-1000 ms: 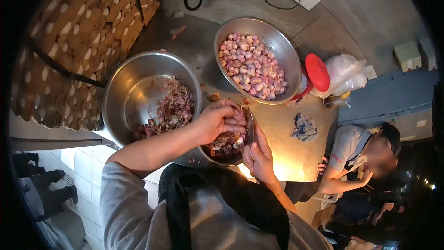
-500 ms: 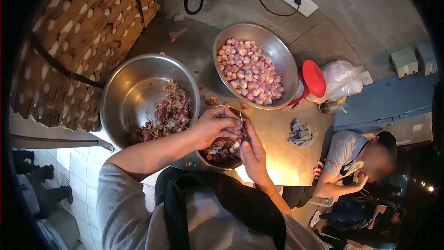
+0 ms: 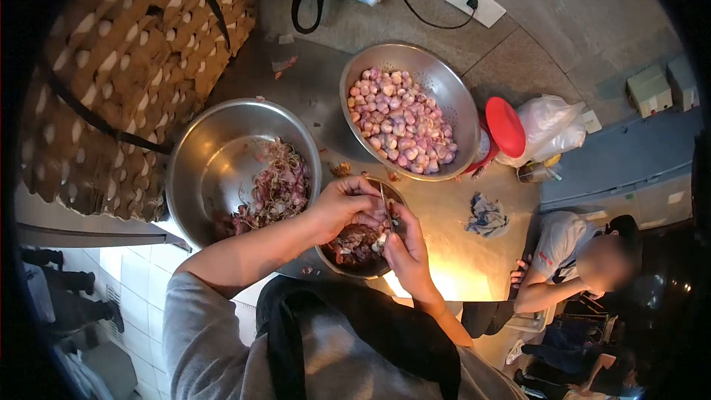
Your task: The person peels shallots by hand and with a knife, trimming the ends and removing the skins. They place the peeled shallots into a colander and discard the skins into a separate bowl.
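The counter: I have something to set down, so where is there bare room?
The widest bare patch of counter lies between the right hand, the colander and the crumpled cloth. The darker stretch between the large pan and colander has scraps. Crowded: around the small bowl, and right of the colander, where a red-topped item and plastic bag sit.

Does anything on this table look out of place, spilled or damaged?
Only slight mess: dry scraps lie on the table outside the small bowl, and a cloth lies crumpled instead of folded. I see nothing tipped over or broken.
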A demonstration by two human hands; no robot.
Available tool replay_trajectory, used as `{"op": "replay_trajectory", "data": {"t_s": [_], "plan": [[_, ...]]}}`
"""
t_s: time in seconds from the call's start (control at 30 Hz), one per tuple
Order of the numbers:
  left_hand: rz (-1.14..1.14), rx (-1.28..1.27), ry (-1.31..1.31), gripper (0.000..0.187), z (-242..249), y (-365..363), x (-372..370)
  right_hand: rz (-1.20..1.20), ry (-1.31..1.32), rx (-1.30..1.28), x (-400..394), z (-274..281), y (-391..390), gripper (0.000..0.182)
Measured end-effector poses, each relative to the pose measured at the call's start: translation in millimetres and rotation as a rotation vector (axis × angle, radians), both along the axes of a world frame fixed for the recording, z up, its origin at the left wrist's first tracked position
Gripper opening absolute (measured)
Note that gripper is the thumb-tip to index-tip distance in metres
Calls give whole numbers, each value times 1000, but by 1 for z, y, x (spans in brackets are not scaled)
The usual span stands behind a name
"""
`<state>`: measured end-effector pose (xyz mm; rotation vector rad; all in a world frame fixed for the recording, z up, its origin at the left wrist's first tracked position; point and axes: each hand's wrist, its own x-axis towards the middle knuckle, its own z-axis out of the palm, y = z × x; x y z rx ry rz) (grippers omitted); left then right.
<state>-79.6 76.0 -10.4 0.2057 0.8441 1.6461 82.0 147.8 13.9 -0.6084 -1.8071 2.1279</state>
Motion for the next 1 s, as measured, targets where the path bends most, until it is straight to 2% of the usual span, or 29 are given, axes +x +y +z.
{"op": "replay_trajectory", "data": {"t_s": [0.13,0.23,0.4,0.63,0.73,0.83,0.93,1.0], "plan": [[10,4,-37,9,5,2,-4,13,-43,-5,7,-2,1,47],[-7,41,-71,13,4,2,-4,-19,-19,156,7,-11,4,48],[-20,43,-59,12,3,1,-1,11,-50,228,8,-14,7,47],[-86,29,90,16,-2,-2,8,-6,83,-161,-1,-12,7,29],[-83,39,162,14,-4,-1,6,3,110,-249,-4,-7,8,23],[-139,47,124,14,1,0,6,-42,44,-250,-7,-3,8,22],[-302,88,164,15,8,-4,12,-202,-106,-364,-9,-3,18,24],[-290,96,110,16,7,-3,9,-107,-95,-325,-3,2,22,29]]}}
